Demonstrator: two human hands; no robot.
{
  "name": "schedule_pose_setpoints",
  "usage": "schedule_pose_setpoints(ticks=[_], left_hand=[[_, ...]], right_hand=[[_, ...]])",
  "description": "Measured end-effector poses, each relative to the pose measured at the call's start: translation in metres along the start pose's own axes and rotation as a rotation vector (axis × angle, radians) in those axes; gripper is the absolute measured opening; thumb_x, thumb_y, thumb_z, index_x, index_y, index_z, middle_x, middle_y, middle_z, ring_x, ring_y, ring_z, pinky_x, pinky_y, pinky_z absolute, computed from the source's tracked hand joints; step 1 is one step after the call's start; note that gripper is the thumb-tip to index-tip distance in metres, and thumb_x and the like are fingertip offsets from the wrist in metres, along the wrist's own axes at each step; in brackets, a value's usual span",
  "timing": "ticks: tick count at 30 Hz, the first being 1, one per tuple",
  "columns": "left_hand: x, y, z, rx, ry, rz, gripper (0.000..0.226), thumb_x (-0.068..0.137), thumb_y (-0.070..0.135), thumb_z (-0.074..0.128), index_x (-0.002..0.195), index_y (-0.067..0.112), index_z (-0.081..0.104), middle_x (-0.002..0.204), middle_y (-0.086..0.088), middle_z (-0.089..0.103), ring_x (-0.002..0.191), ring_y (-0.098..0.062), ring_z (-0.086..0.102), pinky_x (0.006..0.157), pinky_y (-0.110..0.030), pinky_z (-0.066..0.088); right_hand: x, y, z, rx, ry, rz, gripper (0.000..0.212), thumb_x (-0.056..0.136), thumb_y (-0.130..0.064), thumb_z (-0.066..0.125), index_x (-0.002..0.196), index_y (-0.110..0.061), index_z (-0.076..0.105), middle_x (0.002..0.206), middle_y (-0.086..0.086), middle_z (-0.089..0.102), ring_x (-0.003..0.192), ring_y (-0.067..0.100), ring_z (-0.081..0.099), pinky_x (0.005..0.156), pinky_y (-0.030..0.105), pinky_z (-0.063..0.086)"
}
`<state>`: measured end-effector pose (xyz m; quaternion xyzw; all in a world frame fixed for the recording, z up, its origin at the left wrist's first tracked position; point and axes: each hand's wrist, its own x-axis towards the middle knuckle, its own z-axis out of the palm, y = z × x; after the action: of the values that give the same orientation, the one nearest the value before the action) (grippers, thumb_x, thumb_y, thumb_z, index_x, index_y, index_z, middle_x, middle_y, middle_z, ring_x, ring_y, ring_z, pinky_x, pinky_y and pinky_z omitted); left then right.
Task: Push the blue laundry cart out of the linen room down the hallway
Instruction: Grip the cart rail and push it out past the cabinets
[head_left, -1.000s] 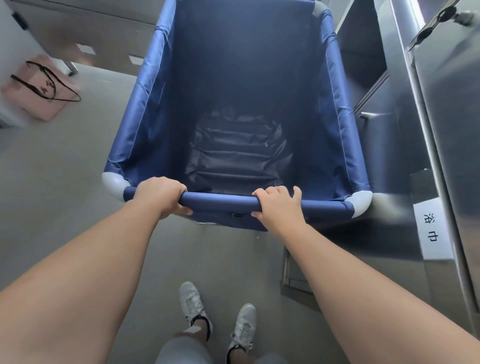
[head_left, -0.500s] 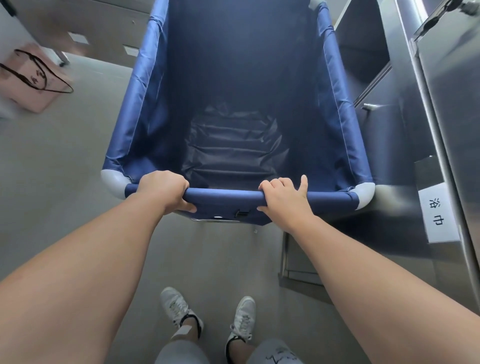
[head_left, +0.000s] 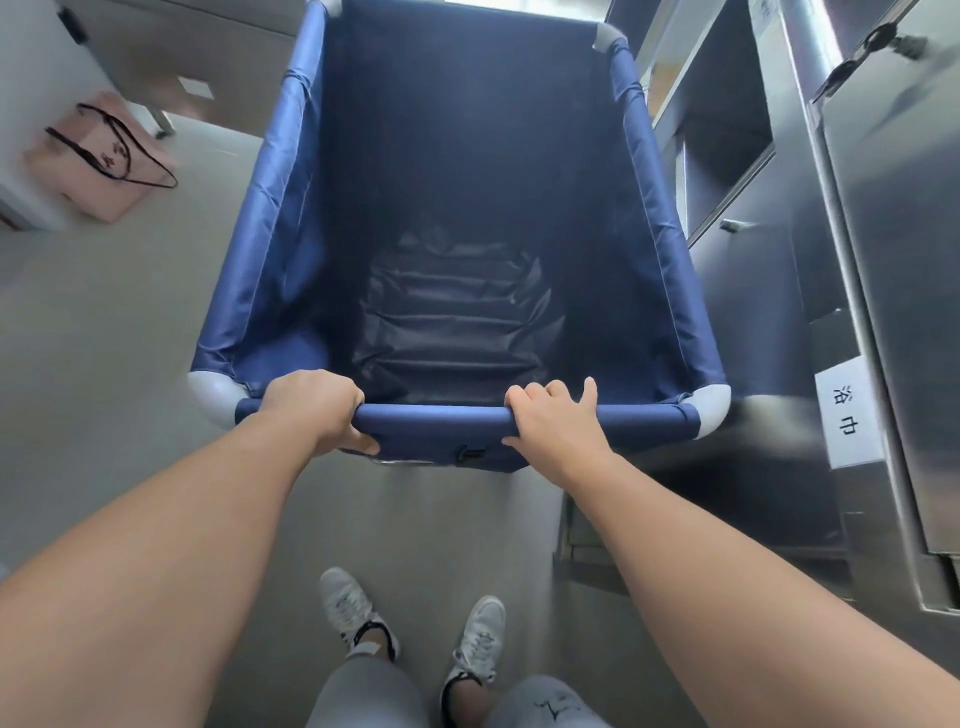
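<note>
The blue laundry cart (head_left: 260, 244) fills the middle of the view, a deep fabric bin with grey corner pieces and a dark, empty bottom. Its near top rail runs across in front of me. My left hand (head_left: 311, 410) is wrapped around that rail near the left corner. My right hand (head_left: 556, 421) grips the same rail right of centre, fingers curled over the top. Both arms are stretched out straight. The cart's right side runs close along the steel cabinets.
Stainless steel cabinets and shelves (head_left: 883, 260) line the right side, with a white label (head_left: 844, 415) on one edge. A pink bag with dark straps (head_left: 98, 161) lies on the grey floor at the left, beside a white wall corner. My white shoes (head_left: 348, 608) stand below.
The cart's far corners have come into view and the cabinets have slid by on the right. My feet have stepped. Both hands kept their grip on the rail.
</note>
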<state>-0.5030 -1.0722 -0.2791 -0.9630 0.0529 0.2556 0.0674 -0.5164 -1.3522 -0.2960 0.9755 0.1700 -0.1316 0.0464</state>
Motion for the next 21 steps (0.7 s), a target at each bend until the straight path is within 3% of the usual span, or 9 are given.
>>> schedule_pose_setpoints(ticks=[2,4,7,12,21], left_hand=[[-0.003,0.002,0.0,0.001,-0.002,-0.006,0.044,0.068,0.072,0.068,0.073,0.03,0.056,0.071,0.011,0.057,0.072,-0.018,0.056,0.058,-0.029,0.036],[-0.005,0.005,0.002,0.005,-0.002,-0.006,0.044,0.068,0.072,0.067,0.071,0.03,0.055,0.071,0.011,0.057,0.073,-0.019,0.056,0.058,-0.029,0.037],[-0.009,0.006,0.006,0.018,-0.012,0.006,0.044,0.069,0.073,0.066,0.073,0.03,0.056,0.071,0.011,0.057,0.074,-0.019,0.057,0.06,-0.029,0.038],[-0.002,0.004,0.004,0.019,0.007,0.001,0.041,0.072,0.071,0.065,0.077,0.032,0.056,0.072,0.011,0.054,0.075,-0.02,0.056,0.06,-0.03,0.037],[0.023,-0.031,-0.003,0.014,0.049,0.014,0.042,0.073,0.073,0.063,0.074,0.032,0.053,0.073,0.011,0.054,0.076,-0.019,0.057,0.06,-0.03,0.038]], right_hand=[[-0.002,0.003,0.001,0.005,0.007,-0.013,0.033,0.092,-0.047,0.056,0.11,-0.021,0.045,0.105,-0.002,0.055,0.101,0.027,0.048,0.1,0.062,0.03],[-0.003,0.007,0.004,-0.009,0.03,-0.057,0.033,0.092,-0.047,0.056,0.107,-0.021,0.043,0.102,-0.002,0.055,0.093,0.025,0.049,0.083,0.049,0.039],[-0.004,0.009,0.008,-0.003,0.026,-0.118,0.033,0.092,-0.047,0.055,0.096,-0.02,0.037,0.095,-0.001,0.055,0.084,0.025,0.052,0.065,0.039,0.033],[0.001,0.007,0.003,0.009,0.034,-0.083,0.034,0.092,-0.044,0.056,0.091,-0.02,0.031,0.093,0.001,0.057,0.074,0.024,0.041,0.064,0.038,0.03],[0.036,-0.014,-0.011,0.098,-0.016,-0.02,0.03,0.089,-0.039,0.061,0.1,-0.019,0.041,0.094,-0.001,0.057,0.081,0.026,0.054,0.067,0.038,0.034]])
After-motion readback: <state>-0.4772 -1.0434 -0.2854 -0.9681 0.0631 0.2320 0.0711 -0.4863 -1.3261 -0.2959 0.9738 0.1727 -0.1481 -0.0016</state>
